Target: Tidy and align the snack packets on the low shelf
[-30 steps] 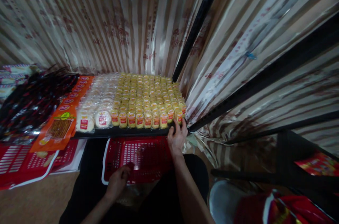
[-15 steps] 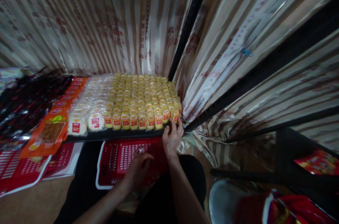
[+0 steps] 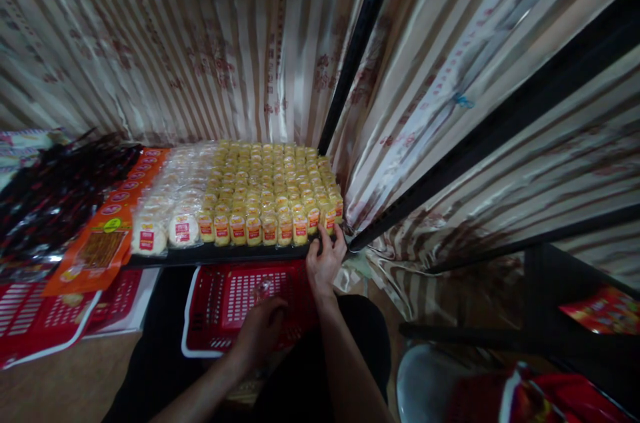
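Note:
At the front right corner of several tight rows of yellow wrapped snack cakes (image 3: 270,199), my right hand (image 3: 326,263) has its thumb and fingers around one small snack cake pack (image 3: 328,217) with a red label. My left hand (image 3: 260,333) is curled above a red plastic basket (image 3: 200,296) on my lap. A crinkled, clear, shiny bit (image 3: 263,287) shows just beyond its fingers. Whether that hand grips it cannot be made out, as the fingers are partly hidden and dim.
White round wrapped crackers (image 3: 183,228), an orange snack bag (image 3: 100,246) and dark shiny packets (image 3: 55,189) lie left on the black shelf (image 3: 215,253). Another red basket (image 3: 45,326) sits below. Black metal posts (image 3: 450,166) stand before striped curtains. A pale stool (image 3: 420,379) is lower right.
The view has shifted very slightly. My right hand stays at the same corner pack, and my left hand has barely moved over the basket.

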`<state>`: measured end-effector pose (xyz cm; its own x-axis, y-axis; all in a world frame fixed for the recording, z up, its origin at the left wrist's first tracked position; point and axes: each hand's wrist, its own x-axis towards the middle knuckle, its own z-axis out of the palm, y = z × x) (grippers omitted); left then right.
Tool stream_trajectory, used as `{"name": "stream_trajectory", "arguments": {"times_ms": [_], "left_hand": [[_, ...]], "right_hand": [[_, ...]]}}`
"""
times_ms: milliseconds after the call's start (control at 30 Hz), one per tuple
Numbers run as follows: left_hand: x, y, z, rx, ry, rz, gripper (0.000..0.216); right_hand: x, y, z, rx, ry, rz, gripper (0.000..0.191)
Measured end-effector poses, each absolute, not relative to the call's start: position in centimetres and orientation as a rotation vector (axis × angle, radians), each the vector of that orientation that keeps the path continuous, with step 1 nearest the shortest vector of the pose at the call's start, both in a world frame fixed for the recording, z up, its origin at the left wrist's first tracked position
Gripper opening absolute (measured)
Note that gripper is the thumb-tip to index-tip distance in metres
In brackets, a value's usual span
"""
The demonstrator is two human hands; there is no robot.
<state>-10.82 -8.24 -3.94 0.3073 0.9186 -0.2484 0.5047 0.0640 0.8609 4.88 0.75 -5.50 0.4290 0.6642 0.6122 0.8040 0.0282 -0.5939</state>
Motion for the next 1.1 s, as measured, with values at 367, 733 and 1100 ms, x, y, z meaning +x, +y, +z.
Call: {"name": "stream_trajectory", "arguments": {"times_ms": [367,733,1100], "left_hand": [[-10.8,-9.3,-3.6,1.504,1.340,0.416,0.032],[-11.3,-10.7,-5.6,1.470,1.351,0.385,0.027],[-10.9,-11.8,-6.8,1.446,1.369,0.327,0.024]], "right_hand": [[5.1,1.1,-5.8,-1.714,-1.274,-0.195,0.036],[5.5,1.9,-6.2,-1.758,-1.254,-0.173,0.046],[5.5,1.8,-5.8,-1.751,-1.279,-0.151,0.048]]}}
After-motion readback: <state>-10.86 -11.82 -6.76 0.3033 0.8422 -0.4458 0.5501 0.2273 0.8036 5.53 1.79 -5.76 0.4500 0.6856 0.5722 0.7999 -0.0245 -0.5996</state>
